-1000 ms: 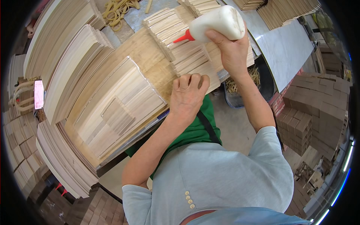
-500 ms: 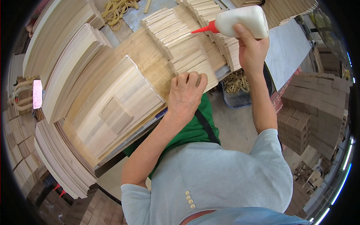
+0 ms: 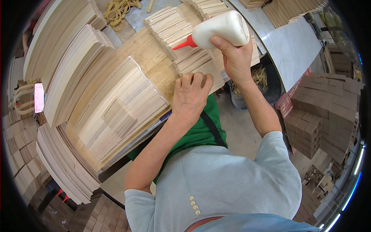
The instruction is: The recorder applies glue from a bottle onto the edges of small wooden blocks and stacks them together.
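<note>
My right hand (image 3: 237, 63) is wrapped round a white glue bottle (image 3: 222, 30), tipped with its red nozzle pointing left and down. The nozzle tip hovers over or touches a row of pale wooden slats (image 3: 168, 28); I cannot tell which. Curled over the near end of that row, my left hand (image 3: 191, 94) grips the slats, its fingertips mostly hidden. To the left lies a curved-edged wooden panel (image 3: 92, 129), a whitish glue line along its far and right edges. On it sits a smaller rectangular wooden piece (image 3: 119, 118).
Tall stacks of curved boards (image 3: 63, 73) stand along the left. Rubber bands (image 3: 118, 13) lie at the back, and more fill a dark tub (image 3: 273, 92) at the right. Stacked wooden blocks (image 3: 324, 112) stand farther right. Another person's arm (image 3: 26, 40) shows at the upper left.
My right hand has moved left and slightly down with the glue bottle, carrying the nozzle towards the left edge of the slats. My left hand has stayed nearly in place.
</note>
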{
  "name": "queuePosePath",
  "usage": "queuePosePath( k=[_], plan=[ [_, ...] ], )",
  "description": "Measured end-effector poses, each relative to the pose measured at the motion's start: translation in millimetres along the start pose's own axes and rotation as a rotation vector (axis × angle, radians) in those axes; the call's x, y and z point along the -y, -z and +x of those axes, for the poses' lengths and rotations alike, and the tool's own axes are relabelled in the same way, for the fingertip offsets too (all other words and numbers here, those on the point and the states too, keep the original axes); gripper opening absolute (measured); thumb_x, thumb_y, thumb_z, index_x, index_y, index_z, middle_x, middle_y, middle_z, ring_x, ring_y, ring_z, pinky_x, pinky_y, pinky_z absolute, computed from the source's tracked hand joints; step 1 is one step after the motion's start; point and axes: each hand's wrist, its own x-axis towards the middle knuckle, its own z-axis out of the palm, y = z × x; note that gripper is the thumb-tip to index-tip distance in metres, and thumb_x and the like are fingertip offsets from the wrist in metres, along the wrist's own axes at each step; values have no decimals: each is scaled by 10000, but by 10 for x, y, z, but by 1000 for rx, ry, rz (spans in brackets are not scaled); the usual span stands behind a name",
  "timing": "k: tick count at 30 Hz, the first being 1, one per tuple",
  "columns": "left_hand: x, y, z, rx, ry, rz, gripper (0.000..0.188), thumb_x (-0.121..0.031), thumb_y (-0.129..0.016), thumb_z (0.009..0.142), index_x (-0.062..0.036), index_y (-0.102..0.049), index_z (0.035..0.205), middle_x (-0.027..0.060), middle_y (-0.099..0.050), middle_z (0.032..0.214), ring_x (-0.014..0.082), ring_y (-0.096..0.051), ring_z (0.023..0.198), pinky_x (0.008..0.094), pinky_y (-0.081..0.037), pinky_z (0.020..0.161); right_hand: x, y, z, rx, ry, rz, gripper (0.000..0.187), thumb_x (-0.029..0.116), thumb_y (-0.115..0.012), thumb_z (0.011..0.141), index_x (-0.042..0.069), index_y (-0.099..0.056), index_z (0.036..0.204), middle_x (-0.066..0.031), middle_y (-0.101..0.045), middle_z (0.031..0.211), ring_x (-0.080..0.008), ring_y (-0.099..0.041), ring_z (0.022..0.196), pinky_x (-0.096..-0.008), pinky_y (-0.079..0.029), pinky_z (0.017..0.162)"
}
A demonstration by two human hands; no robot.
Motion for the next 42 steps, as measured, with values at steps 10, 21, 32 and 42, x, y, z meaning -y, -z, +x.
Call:
queuePosePath(
  k=[10, 21, 32, 42],
  plan=[
    [9, -39, -21, -43, -3, -16, 568, -73, -702, 615, -123, -545, 1159, 49, -482, 1073, 254, -456, 1027, 375, -408, 839, 291, 318, 128, -34, 197, -335, 594, 50, -817, 762, 35, -461, 1237, -58, -625, 1109, -155, -621, 1021, -301, -544, 861],
    [-132, -56, -116, -71, 27, 70, 539, -76, -633, 722, -71, -550, 1255, 66, -468, 1153, 254, -445, 1091, 362, -416, 902, 347, 252, -167, -69, 62, -69, 533, -39, -763, 772, -2, -492, 1229, -93, -631, 1111, -187, -632, 1017, -332, -525, 902],
    [-156, -53, -133, -49, 34, 73, 538, -77, -594, 757, -31, -540, 1290, 73, -450, 1178, 252, -424, 1125, 352, -416, 921, 82, 142, -290, 53, -26, -151, 631, -6, -811, 747, 20, -432, 1251, -73, -617, 1119, -161, -617, 1038, -310, -528, 886],
    [-138, -56, -134, -59, 35, 52, 539, -68, -595, 759, -44, -542, 1295, 72, -441, 1197, 258, -415, 1128, 362, -416, 930, 163, 165, -278, 72, -12, -242, 639, -4, -825, 729, 21, -443, 1240, -70, -628, 1130, -154, -614, 1051, -310, -522, 904]
  ],
)
